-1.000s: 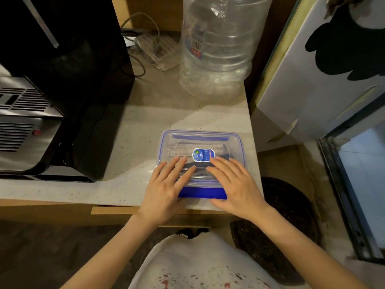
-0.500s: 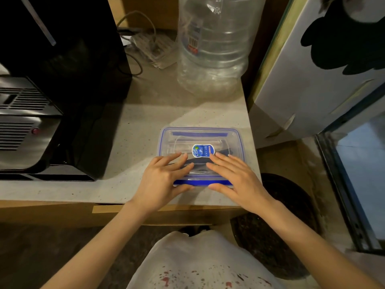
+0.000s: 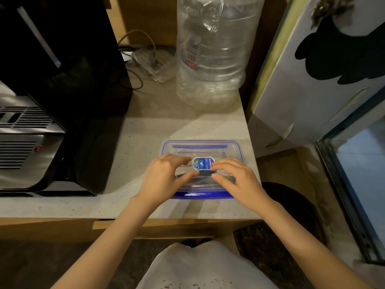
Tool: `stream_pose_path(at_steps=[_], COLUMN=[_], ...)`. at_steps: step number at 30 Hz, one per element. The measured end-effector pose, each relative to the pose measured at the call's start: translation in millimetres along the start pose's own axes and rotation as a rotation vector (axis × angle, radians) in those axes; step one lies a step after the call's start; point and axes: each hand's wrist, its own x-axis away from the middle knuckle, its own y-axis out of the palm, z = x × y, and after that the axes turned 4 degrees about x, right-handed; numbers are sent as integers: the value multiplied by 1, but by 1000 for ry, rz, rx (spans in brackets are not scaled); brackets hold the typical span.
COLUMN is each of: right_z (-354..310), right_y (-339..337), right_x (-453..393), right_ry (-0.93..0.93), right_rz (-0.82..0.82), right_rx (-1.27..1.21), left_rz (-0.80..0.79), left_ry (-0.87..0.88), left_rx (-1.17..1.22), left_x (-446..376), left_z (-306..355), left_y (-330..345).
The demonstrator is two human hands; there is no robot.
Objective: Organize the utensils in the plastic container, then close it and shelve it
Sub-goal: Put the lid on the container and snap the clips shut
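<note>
From the head view, the plastic container sits flat on the speckled counter, near its front right corner, with the clear blue-rimmed lid on top and a small blue label at the lid's middle. Dark shapes show through the lid, too blurred to tell apart as utensils.

The left hand rests on the container's left half, fingers curled with the tips on the lid, thumb reaching toward the label. The right hand lies on the container's right half in the same manner, fingers bent and pressed to the lid beside the label. Neither hand grips anything; both press down with loose, bent fingers.

Behind the container, toward the wall, stands a large clear water jug, well apart from it. Left of the container, a black and silver appliance fills that side of the counter. Behind the container and left of the jug lies a power strip with cables. Right of the container, past the counter's edge, leans a white board with a black shape on it.
</note>
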Motion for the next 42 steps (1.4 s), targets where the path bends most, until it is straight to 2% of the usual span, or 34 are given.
stream_pose_path(at_steps=[5, 8, 10, 14, 20, 28, 34, 42], right_z=[6, 11, 15, 22, 27, 28, 30, 33], right_y=[-4, -9, -11, -16, -16, -14, -12, -13], right_x=[-35, -55, -65, -76, -83, -84, -83, -83], right_ry=[55, 64, 97, 220, 270, 284, 246, 216], right_rz=[123, 126, 79, -41, -124, -80, -27, -21], right_rx=[86, 198, 222, 110, 273, 210, 210, 186], left_rz=[91, 71, -8, -186, -215, -176, -85, -4], left_ry=[-96, -154, -216, -378, -470, -468, -300, -243], left_rx=[-86, -116, -89, 17, 191, 240, 171, 156], left_x=[-40, -60, -70, -78, -81, -82, -78, -78], left_z=[-11, -21, -27, -34, -36, -36, -38, -40], left_y=[10, 9, 8, 9, 11, 11, 10, 10])
